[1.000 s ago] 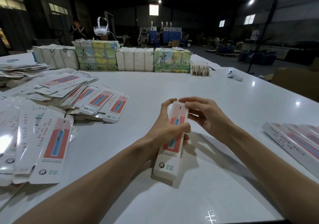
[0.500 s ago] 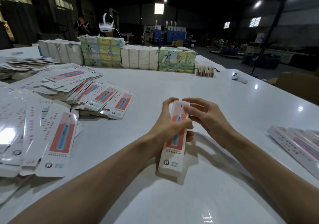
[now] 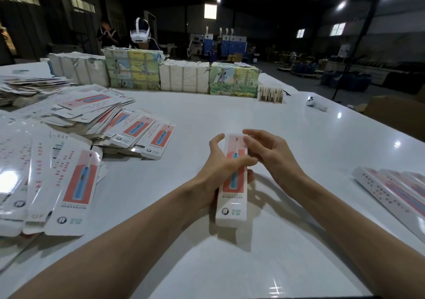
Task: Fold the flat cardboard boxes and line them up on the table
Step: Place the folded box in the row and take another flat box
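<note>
Fingers point(image 3: 215, 142) of the left hand point(image 3: 220, 172) are gripping the folded box point(image 3: 232, 209); right hand point(image 3: 273, 158) is hovering loosely spread at its top.

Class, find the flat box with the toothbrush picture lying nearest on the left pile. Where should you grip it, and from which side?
Probably pinch the flat box midway along its right long edge, coming from the bare table on the right. It lies topmost and flat; that edge is uncovered, while its left edge overlaps neighbouring sheets.
</note>
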